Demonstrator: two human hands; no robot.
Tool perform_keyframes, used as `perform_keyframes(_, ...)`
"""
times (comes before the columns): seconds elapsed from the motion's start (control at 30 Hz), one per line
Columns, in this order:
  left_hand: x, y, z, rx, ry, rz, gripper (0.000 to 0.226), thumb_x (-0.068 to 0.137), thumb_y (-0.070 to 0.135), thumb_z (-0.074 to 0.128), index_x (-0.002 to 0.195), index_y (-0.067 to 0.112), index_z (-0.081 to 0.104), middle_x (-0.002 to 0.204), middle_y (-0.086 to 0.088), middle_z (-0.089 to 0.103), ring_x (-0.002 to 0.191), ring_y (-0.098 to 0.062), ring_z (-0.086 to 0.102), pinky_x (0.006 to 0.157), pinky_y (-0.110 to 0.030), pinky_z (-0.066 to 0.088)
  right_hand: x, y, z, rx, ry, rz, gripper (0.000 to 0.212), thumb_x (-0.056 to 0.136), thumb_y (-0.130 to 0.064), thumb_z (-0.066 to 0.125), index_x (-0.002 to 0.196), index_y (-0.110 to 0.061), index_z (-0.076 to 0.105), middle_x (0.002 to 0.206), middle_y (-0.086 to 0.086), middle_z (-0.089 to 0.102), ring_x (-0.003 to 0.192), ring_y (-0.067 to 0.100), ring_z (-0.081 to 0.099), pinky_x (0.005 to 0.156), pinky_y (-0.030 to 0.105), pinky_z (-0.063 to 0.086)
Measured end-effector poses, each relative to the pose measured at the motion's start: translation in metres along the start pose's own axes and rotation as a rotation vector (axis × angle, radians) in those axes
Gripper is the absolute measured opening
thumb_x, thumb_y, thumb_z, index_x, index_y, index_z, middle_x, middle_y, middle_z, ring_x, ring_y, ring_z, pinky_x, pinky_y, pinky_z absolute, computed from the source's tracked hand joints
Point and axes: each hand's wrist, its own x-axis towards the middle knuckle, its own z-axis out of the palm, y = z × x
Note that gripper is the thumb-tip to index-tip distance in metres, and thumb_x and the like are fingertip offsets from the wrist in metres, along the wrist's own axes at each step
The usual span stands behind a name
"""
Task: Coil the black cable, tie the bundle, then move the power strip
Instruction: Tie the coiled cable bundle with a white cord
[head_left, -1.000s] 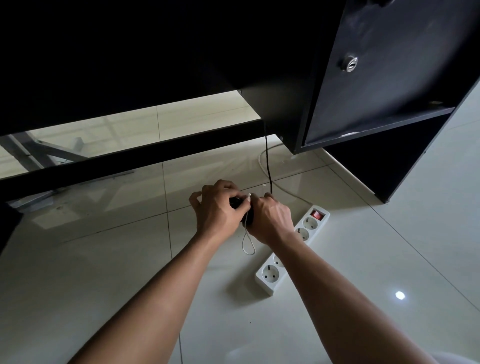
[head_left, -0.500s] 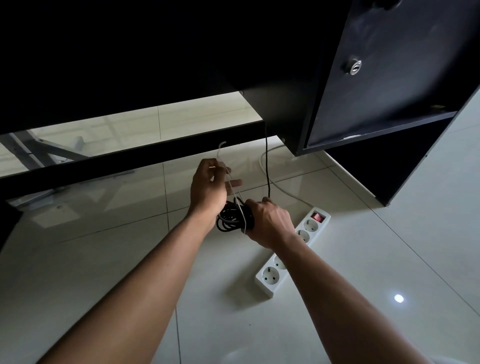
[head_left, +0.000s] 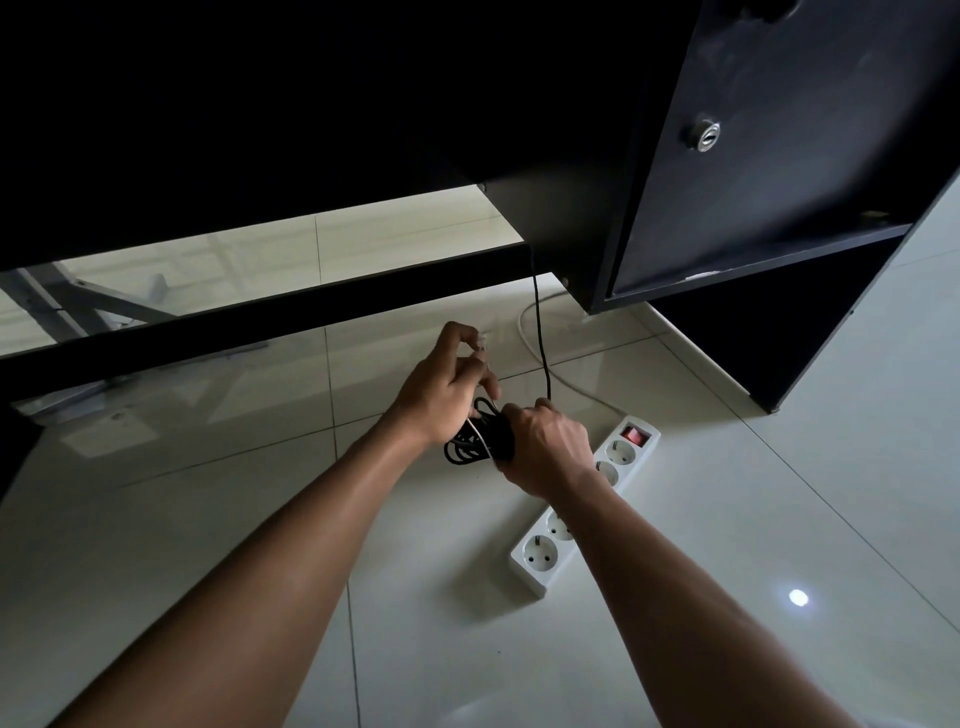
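Pale glossy tile floor under a dark desk w/ a black cabinet at right; dim light. Coiling looks done: the black cable sits as a small bundle of loops held just above the floor btwn both hands, w/ one strand running up from it to the underside of the desk. Right hand is closed around the bundle's right side, gripping it. Left hand has fingers pinched narrow on a thin white tie, which runs from the fingertips down across the loops. So tying is in progress, not finished – can't tell if any knot or twist is made yet, too small & dark. Power strip lies flat on the tiles just right of the hands, partly under the right wrist, untouched, red switch at its far end; its white cord curves back toward the cabinet. Left to do, by my read: cinch the tie, then move the strip.
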Motion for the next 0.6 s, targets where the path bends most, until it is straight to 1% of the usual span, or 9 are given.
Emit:
perform_keyframes(0.07, -0.002, 0.001, 0.000, -0.171, -0.056, -0.038, 0.022, 0.095, 0.018, 0.051, 0.116, 0.024, 0.047, 0.083, 0.003, 0.071, 0.058, -0.013, 0.054, 0.074, -0.048, 0.052, 0.000, 0.000, 0.000, 0.003, -0.007, 0.010, 0.027, 0.097, -0.036, 0.059, 0.115, -0.016, 0.059, 0.083, -0.001, 0.053, 0.100, 0.022, 0.059, 0.066, 0.034, 0.047)
perform_keyframes(0.1, -0.004, 0.000, -0.001, -0.170, -0.089, -0.041, 0.035, 0.088, 0.018, 0.054, 0.121, 0.027, 0.049, 0.088, 0.005, 0.073, 0.066, -0.013, 0.057, 0.079, -0.044, 0.052, 0.000, 0.000, 0.000, 0.010, -0.006, 0.020, 0.027, 0.097, -0.035, 0.058, 0.116, -0.016, 0.059, 0.083, 0.000, 0.054, 0.101, 0.023, 0.059, 0.066, 0.034, 0.046)
perform_keyframes(0.17, -0.010, -0.003, -0.003, -0.005, -0.171, -0.017, 0.056, 0.085, 0.018, 0.062, 0.137, 0.031, 0.047, 0.102, 0.013, 0.073, 0.088, -0.012, 0.064, 0.090, -0.036, 0.052, 0.001, -0.001, 0.000, 0.022, -0.003, 0.044, 0.029, 0.096, -0.035, 0.058, 0.119, -0.017, 0.060, 0.088, 0.004, 0.063, 0.104, 0.024, 0.059, 0.066, 0.034, 0.044)
perform_keyframes(0.23, -0.015, -0.008, -0.003, 0.195, -0.250, 0.026, 0.067, 0.087, 0.014, 0.068, 0.147, 0.030, 0.043, 0.113, 0.017, 0.069, 0.109, -0.010, 0.064, 0.103, -0.034, 0.050, 0.002, -0.001, -0.002, 0.019, -0.019, 0.067, 0.033, 0.095, -0.036, 0.060, 0.122, -0.019, 0.060, 0.095, 0.006, 0.068, 0.107, 0.024, 0.059, 0.066, 0.033, 0.042)
perform_keyframes(0.27, -0.017, -0.011, -0.002, 0.272, -0.273, 0.056, 0.069, 0.088, 0.013, 0.069, 0.149, 0.029, 0.043, 0.117, 0.018, 0.067, 0.114, -0.011, 0.063, 0.105, -0.034, 0.049, 0.002, -0.001, -0.003, 0.015, -0.035, 0.076, 0.034, 0.093, -0.036, 0.062, 0.123, -0.019, 0.060, 0.097, 0.006, 0.068, 0.108, 0.023, 0.058, 0.067, 0.032, 0.041)
perform_keyframes(0.37, -0.018, -0.021, 0.001, 0.496, -0.274, 0.149, 0.075, 0.090, 0.013, 0.071, 0.154, 0.034, 0.038, 0.114, 0.019, 0.054, 0.115, -0.015, 0.057, 0.103, -0.032, 0.048, 0.001, -0.002, -0.003, 0.024, -0.070, 0.095, 0.032, 0.093, -0.033, 0.064, 0.122, -0.020, 0.059, 0.102, 0.004, 0.066, 0.110, 0.022, 0.057, 0.070, 0.031, 0.041)
perform_keyframes(0.43, -0.018, -0.027, 0.003, 0.583, -0.252, 0.179, 0.074, 0.089, 0.014, 0.074, 0.152, 0.037, 0.041, 0.118, 0.006, 0.054, 0.113, -0.019, 0.056, 0.100, -0.033, 0.048, 0.003, -0.002, -0.002, 0.033, -0.098, 0.093, 0.028, 0.094, -0.031, 0.063, 0.121, -0.026, 0.059, 0.106, 0.000, 0.066, 0.112, 0.020, 0.055, 0.071, 0.032, 0.041)
perform_keyframes(0.5, -0.017, -0.032, 0.003, 0.574, -0.241, 0.203, 0.067, 0.088, 0.016, 0.076, 0.146, 0.036, 0.049, 0.120, -0.001, 0.057, 0.110, -0.016, 0.055, 0.095, -0.032, 0.048, 0.005, -0.001, -0.002, 0.020, -0.141, 0.065, 0.029, 0.092, -0.030, 0.064, 0.121, -0.030, 0.057, 0.108, -0.004, 0.065, 0.116, 0.019, 0.051, 0.070, 0.032, 0.041)
perform_keyframes(0.6, -0.015, -0.036, 0.000, 0.487, -0.251, 0.244, 0.050, 0.088, 0.017, 0.076, 0.133, 0.032, 0.061, 0.108, 0.012, 0.060, 0.100, -0.006, 0.050, 0.081, -0.025, 0.043, 0.006, 0.002, -0.002, 0.031, -0.231, 0.021, 0.037, 0.089, -0.026, 0.069, 0.124, -0.032, 0.059, 0.107, -0.007, 0.062, 0.119, 0.018, 0.046, 0.071, 0.033, 0.044)
